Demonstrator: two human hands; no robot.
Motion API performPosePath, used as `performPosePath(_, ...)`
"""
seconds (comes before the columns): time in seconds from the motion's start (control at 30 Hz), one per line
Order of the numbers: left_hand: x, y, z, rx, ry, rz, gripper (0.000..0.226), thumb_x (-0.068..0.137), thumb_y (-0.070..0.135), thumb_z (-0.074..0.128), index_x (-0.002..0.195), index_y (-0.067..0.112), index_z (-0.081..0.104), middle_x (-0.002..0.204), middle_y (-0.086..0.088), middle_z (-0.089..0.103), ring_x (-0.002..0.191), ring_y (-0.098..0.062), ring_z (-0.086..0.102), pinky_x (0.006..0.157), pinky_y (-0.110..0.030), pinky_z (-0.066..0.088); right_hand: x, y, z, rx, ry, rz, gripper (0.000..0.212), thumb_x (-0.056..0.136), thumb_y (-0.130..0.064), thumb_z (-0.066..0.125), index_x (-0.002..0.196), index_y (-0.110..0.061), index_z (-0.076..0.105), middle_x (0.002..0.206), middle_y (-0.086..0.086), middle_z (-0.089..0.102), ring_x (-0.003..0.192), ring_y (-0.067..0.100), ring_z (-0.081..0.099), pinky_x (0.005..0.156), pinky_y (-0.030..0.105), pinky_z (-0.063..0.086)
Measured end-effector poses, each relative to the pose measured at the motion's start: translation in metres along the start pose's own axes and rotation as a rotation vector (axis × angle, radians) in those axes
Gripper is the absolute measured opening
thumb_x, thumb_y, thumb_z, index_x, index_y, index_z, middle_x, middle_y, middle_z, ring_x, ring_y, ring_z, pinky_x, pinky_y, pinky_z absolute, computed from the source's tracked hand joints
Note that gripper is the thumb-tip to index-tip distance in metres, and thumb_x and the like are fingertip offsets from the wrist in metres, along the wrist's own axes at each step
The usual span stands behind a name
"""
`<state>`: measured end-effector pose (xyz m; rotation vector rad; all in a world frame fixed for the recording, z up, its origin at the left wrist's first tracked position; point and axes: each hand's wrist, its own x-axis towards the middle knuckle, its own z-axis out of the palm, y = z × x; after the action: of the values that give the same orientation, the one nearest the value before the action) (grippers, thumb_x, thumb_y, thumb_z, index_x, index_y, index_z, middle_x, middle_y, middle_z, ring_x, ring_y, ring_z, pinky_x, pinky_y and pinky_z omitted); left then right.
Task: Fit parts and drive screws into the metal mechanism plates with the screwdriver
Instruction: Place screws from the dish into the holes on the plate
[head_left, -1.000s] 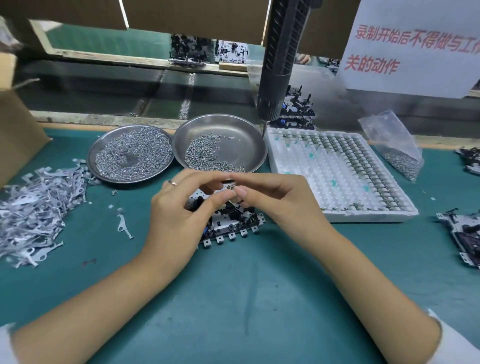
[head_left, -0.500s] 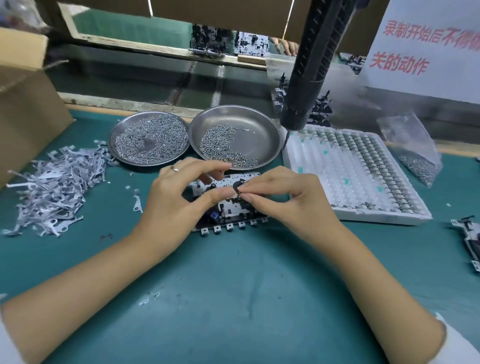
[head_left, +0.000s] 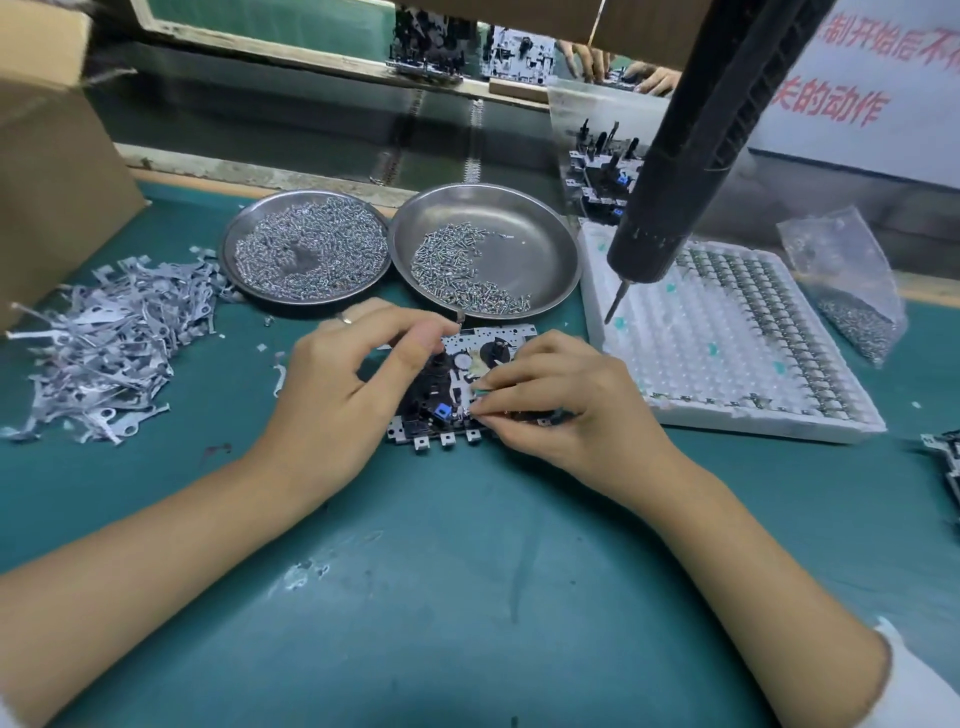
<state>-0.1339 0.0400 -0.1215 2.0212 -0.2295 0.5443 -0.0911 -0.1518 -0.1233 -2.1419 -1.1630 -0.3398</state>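
A brown cardboard box (head_left: 49, 176) stands at the left edge of the green counter (head_left: 467, 597). A white sign (head_left: 862, 88) with red characters hangs at the upper right. Beyond the counter runs a dark conveyor belt (head_left: 311, 130). Across it, another person's hands (head_left: 618, 65) show beside a wooden block (head_left: 517, 89). A scuffed pale patch (head_left: 306, 571) marks the counter's near part.

my left hand (head_left: 332, 384) lies palm down, fingers curled, thumb and forefinger reaching right with the tips close together; a ring sits on one finger. my right hand (head_left: 566, 405) is curled too, fingertips (head_left: 480, 400) bunched and pointing left in a pinch. both forearms come in from the lower corners
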Motion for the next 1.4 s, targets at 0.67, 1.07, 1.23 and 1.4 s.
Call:
performPosePath(0.67,-0.014,0.006,0.014,0.353,-0.171,0.055,0.035,0.072,0.031,0.066,0.104,0.020,0.071,0.094,0.012,0.068,0.095,-0.016,0.059,0.095,-0.027,0.027,0.002,-0.006,-0.006,0.194,-0.075,0.221,0.014,0.076,-0.002,0.075,0.089,-0.007,0.078,0.091,0.001,0.072,0.087,0.018,0.055,0.079,0.018,0.040)
performPosePath(1.07,-0.012,0.007,0.016,0.195,-0.130,-0.021,0.022,0.069,0.014,0.083,0.088,0.022,0.075,0.081,0.015,0.067,0.085,-0.009,0.051,0.096,-0.024,0.032,0.016,-0.019,-0.014,0.260,0.805,0.401,0.027,0.086,-0.008,0.059,0.112,-0.014,0.063,0.087,0.001,0.057,0.080,0.002,0.052,0.076,0.021,0.044)
performPosePath(1.23,-0.011,0.008,0.015,0.153,-0.114,-0.050,0.025,0.067,0.013,0.083,0.087,0.027,0.076,0.078,0.027,0.059,0.086,-0.003,0.047,0.095,-0.023,0.034,0.065,-0.018,-0.049,0.228,0.805,0.383,0.076,0.086,-0.026,0.067,0.146,-0.012,0.022,0.115,-0.024,0.055,0.106,0.003,0.053,0.097,0.030,0.044)
performPosePath(1.4,-0.011,0.008,0.014,0.126,-0.119,-0.082,0.028,0.067,0.015,0.083,0.087,0.032,0.075,0.081,0.023,0.061,0.091,-0.001,0.048,0.096,-0.022,0.035,0.103,-0.025,-0.061,0.324,0.867,0.226,0.071,0.086,-0.009,0.067,0.140,0.002,0.022,0.090,-0.024,0.056,0.085,0.011,0.060,0.078,0.033,0.053)
